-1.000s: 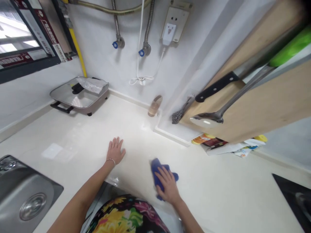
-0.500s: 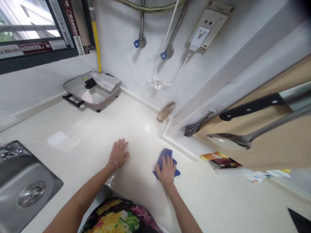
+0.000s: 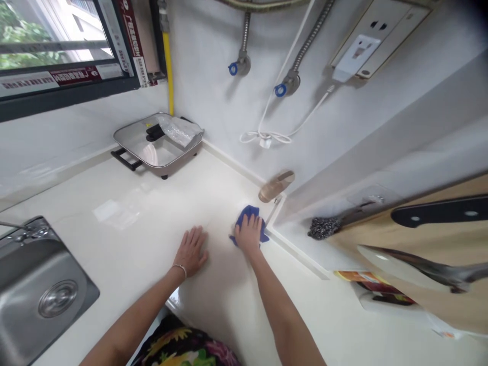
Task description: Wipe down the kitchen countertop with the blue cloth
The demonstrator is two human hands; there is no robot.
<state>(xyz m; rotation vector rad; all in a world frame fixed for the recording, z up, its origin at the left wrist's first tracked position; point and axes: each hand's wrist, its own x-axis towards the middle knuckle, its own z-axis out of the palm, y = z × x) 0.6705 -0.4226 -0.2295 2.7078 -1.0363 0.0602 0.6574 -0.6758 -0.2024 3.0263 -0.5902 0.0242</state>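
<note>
My right hand (image 3: 248,236) presses a crumpled blue cloth (image 3: 247,215) onto the cream countertop (image 3: 133,223), close to the corner of the white wall. Its fingers curl over the cloth and cover most of it. My left hand (image 3: 191,250) lies flat on the counter a little to the left, fingers stretched out, holding nothing; a thin bracelet sits at its wrist. A small brown bottle (image 3: 275,185) lies on its side just beyond the cloth, against the wall.
A lidded electric pan (image 3: 158,145) stands in the far corner. A steel sink (image 3: 34,290) is at the left edge. At right a wooden board (image 3: 427,244) hangs with a knife (image 3: 438,212), a ladle (image 3: 412,264) and a scrubber (image 3: 324,227). Packets (image 3: 371,290) lie beneath. A white cable (image 3: 267,136) dangles from the wall.
My right hand has pushed the blue cloth away from me, toward the wall corner and the brown bottle. My left hand stays flat in about the same spot. The view has shifted.
</note>
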